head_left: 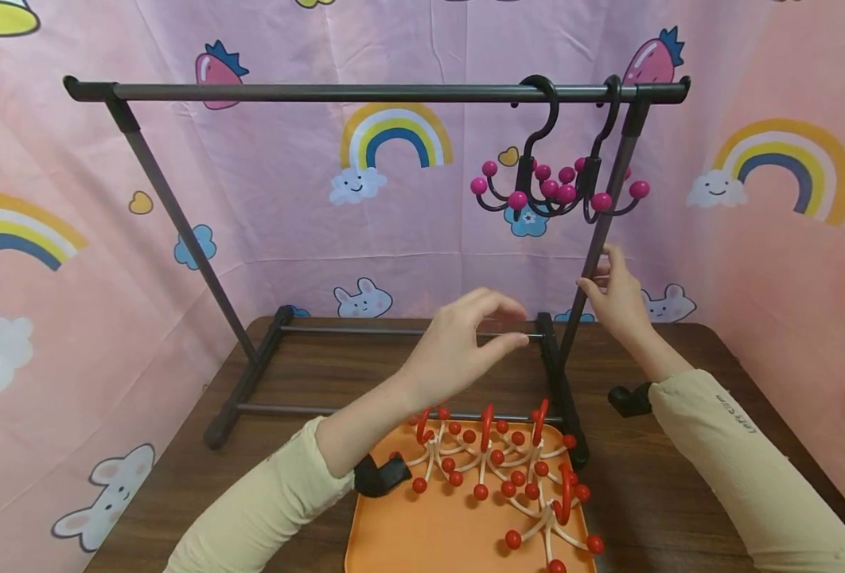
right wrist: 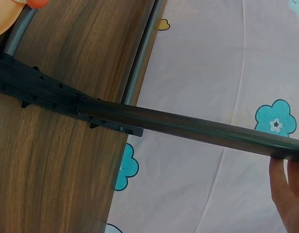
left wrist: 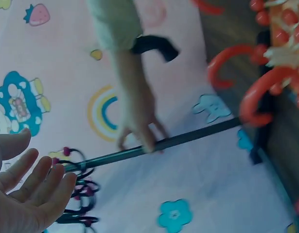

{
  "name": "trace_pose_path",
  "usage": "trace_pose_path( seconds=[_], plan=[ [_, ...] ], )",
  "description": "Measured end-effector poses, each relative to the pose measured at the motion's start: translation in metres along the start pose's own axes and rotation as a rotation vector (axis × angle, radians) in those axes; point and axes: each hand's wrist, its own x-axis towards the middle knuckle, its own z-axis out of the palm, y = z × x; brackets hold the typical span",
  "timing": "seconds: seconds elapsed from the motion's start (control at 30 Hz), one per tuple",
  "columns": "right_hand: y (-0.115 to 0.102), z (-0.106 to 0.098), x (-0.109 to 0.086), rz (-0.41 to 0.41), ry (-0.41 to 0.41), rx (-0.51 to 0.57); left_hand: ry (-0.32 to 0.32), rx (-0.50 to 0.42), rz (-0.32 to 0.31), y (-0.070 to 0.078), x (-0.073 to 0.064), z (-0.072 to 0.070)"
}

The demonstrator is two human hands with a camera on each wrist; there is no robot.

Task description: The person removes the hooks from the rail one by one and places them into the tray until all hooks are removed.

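pink and lilac cloth [head_left: 286, 199] printed with rainbows [head_left: 397, 118] hangs behind and beside a brown wood-grain table [head_left: 648, 493].

Small dark lettering [head_left: 736, 414] marks my pale right sleeve [head_left: 737, 477], the one piece of print I can make out in the head view; it sits a little way back from the cuff [head_left: 671, 387], near the sleeve's outer edge, and slants along the cloth in a single short line; the first word appears to be "LET'S," set in plain capitals; a second word follows close behind, opening with what looks like a "C"; its remaining characters are too small and soft for me to read, so I leave the rest of the line unquoted.
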Motion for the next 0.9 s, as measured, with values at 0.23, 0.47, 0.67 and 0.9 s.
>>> trace_pose_path(
  seconds=[0.23,0.47,0.67,0.9],
  plan=[
    [0.001,0.001,-0.001,0.011,-0.008,0.004,0.079,0.022,0.031,0.013,0.043,-0.024],
    [0.001,0.002,-0.002,0.008,-0.001,0.001,0.191,0.006,0.007,0.013,0.082,-0.040],
    [0.001,0.003,-0.001,0.004,0.000,-0.004,0.228,0.044,-0.081,0.012,0.109,-0.044],
    [-0.002,0.000,0.000,0.018,0.000,-0.010,0.265,0.108,-0.156,0.015,0.141,-0.048]
  ],
)
